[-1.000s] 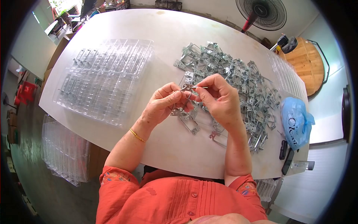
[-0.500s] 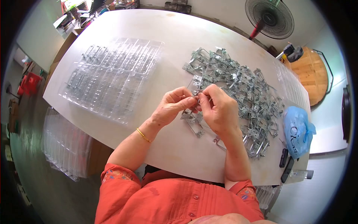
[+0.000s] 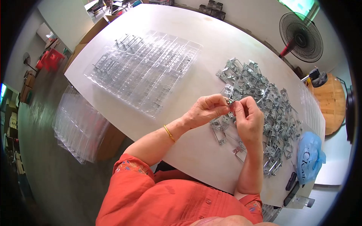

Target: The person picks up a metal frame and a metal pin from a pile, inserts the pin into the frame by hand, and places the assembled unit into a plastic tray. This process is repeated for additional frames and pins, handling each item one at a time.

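Note:
My left hand [image 3: 208, 110] and my right hand [image 3: 250, 121] meet above the table, thumbs and fingertips pinched. Between them is a small shiny metal bracket [image 3: 230, 101], mostly covered by the fingers. Just behind and right of my hands spreads a tangled heap of grey metal brackets with rods [image 3: 269, 101]. Several loose brackets [image 3: 220, 136] lie beneath and in front of my hands. Off to the left, a clear plastic tray [image 3: 151, 83] has rows of compartments, with metal pieces showing in its far-left part.
The white table [image 3: 181, 158] runs under everything. A blue plastic bag [image 3: 310, 157], a black object [image 3: 290, 181] and a clear bottle [image 3: 303, 201] are at the right. Clear trays [image 3: 79, 126] are stacked below the left edge. A fan [image 3: 301, 37] stands beyond the table.
The head view has swung left, so the table and its contents sit further right and lower. Both hands stay together, and more of the bracket shows between the fingertips.

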Motion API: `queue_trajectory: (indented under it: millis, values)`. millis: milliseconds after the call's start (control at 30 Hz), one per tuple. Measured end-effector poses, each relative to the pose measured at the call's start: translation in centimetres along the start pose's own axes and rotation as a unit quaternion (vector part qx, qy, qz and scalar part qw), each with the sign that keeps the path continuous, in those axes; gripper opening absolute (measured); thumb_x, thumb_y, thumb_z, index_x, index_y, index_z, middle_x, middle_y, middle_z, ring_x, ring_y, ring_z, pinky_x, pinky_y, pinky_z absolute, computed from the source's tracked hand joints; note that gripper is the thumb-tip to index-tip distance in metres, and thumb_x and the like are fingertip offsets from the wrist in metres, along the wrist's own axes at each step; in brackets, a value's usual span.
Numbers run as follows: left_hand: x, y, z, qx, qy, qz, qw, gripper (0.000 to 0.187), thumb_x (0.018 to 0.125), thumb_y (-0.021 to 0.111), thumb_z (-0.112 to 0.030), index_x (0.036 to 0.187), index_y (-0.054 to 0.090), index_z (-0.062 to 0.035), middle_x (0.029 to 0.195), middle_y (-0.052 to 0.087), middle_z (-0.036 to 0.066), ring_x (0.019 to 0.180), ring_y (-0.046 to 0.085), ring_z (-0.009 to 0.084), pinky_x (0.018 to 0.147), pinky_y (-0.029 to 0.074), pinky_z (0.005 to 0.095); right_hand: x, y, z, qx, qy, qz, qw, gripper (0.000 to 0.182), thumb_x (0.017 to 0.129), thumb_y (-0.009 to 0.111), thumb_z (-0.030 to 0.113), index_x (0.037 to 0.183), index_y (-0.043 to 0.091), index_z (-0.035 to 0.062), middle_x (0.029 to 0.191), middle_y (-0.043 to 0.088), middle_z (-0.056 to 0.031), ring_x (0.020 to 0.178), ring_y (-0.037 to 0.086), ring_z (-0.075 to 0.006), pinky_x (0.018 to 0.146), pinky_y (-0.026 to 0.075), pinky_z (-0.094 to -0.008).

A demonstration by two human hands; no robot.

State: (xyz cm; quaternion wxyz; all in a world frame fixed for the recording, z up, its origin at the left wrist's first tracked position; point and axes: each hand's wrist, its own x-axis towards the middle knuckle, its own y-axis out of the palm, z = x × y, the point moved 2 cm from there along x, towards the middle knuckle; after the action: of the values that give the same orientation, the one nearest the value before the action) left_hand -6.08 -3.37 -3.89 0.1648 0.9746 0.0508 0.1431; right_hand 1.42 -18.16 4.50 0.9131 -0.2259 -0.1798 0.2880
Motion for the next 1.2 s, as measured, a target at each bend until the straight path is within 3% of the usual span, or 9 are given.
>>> queue_trajectory:
  millis: [67,267,500,533,600,633,700,933,1200]
  values:
    - [0.0,0.1,0.3,0.009,0.009,-0.005,1.000,0.010,0.100,0.066,-0.006,0.093,0.060,-0.0020,0.103,0.064,0.001,0.097,0.055,0.0072,0.086,0.049,0.0254,-0.1,0.0,0.4,-0.071,-0.050,-0.019,0.996,0.017,0.099,0.065,0.013,0.086,0.060,0.0028,0.061,0.056,-0.0025,0.055,0.049,-0.0084,0.052,0.040,-0.0289]
    - [0.2,0.1,0.4,0.003,0.029,-0.004,1.000,0.010,0.100,0.066,-0.005,0.093,0.059,-0.0015,0.110,0.064,0.002,0.099,0.057,0.0078,0.090,0.051,0.0263,-0.1,-0.4,0.1,0.007,-0.001,0.010,1.000,0.018,0.098,0.067,0.011,0.084,0.058,0.0033,0.061,0.051,-0.0015,0.055,0.045,-0.0078,0.051,0.038,-0.0272]
    - [0.4,-0.4,-0.3,-0.003,0.016,-0.059,0.998,0.005,0.102,0.062,-0.006,0.097,0.064,-0.0049,0.113,0.069,0.005,0.106,0.062,0.0111,0.095,0.053,0.0295,-0.2,-0.7,0.2,-0.046,-0.035,-0.016,0.998,0.018,0.098,0.067,0.012,0.085,0.057,0.0031,0.061,0.052,-0.0009,0.056,0.045,-0.0065,0.052,0.039,-0.0270]
    - [0.5,-0.5,-0.1,-0.007,0.014,-0.054,0.998,0.005,0.102,0.062,-0.006,0.097,0.064,-0.0049,0.113,0.069,0.005,0.106,0.062,0.0111,0.095,0.053,0.0295,-0.2,-0.8,0.0,-0.014,-0.020,-0.009,1.000,0.018,0.099,0.067,0.012,0.086,0.058,0.0033,0.063,0.053,-0.0006,0.057,0.046,-0.0066,0.052,0.039,-0.0267]
    - [0.8,-1.1,0.4,-0.124,0.035,-0.072,0.989,0.005,0.104,0.059,-0.009,0.101,0.064,-0.0082,0.117,0.071,0.007,0.115,0.065,0.0191,0.102,0.054,0.0378,-0.1,-0.6,-0.1,0.014,-0.002,-0.008,1.000,0.017,0.099,0.066,0.012,0.087,0.058,0.0036,0.064,0.054,-0.0004,0.057,0.046,-0.0067,0.053,0.039,-0.0264]
    - [0.8,-1.4,0.5,-0.167,0.034,-0.063,0.983,0.006,0.104,0.057,-0.011,0.103,0.062,-0.0103,0.122,0.070,0.011,0.123,0.063,0.0281,0.105,0.053,0.0452,0.0,-0.3,-0.1,0.066,0.014,-0.006,0.998,0.016,0.100,0.065,0.012,0.088,0.059,0.0035,0.067,0.057,-0.0001,0.059,0.048,-0.0067,0.054,0.041,-0.0257]
    - [0.9,-1.4,0.5,-0.217,0.042,-0.052,0.974,0.006,0.105,0.057,-0.011,0.102,0.062,-0.0104,0.123,0.069,0.012,0.123,0.063,0.0290,0.105,0.053,0.0450,0.3,-0.5,-0.5,0.094,0.035,0.028,0.995,0.014,0.102,0.063,0.012,0.092,0.061,0.0025,0.077,0.063,0.0009,0.069,0.056,-0.0060,0.061,0.044,-0.0235]
    - [1.0,-1.4,-0.2,-0.317,0.061,-0.073,0.944,0.009,0.104,0.057,-0.016,0.101,0.063,-0.0112,0.127,0.067,0.014,0.128,0.060,0.0314,0.115,0.047,0.0453,0.7,1.2,-2.6,0.175,0.103,0.213,0.956,0.014,0.101,0.065,0.014,0.095,0.065,0.0015,0.082,0.064,0.0009,0.076,0.055,-0.0056,0.070,0.046,-0.0239]
    - [0.9,-1.7,-0.1,-0.329,0.079,-0.048,0.940,0.013,0.104,0.057,-0.016,0.107,0.069,-0.0114,0.139,0.060,0.017,0.132,0.057,0.0305,0.116,0.045,0.0453,1.1,0.9,-2.6,0.233,0.075,0.146,0.959,0.013,0.101,0.065,0.015,0.093,0.063,0.0048,0.086,0.069,-0.0011,0.081,0.065,-0.0078,0.071,0.053,-0.0254]
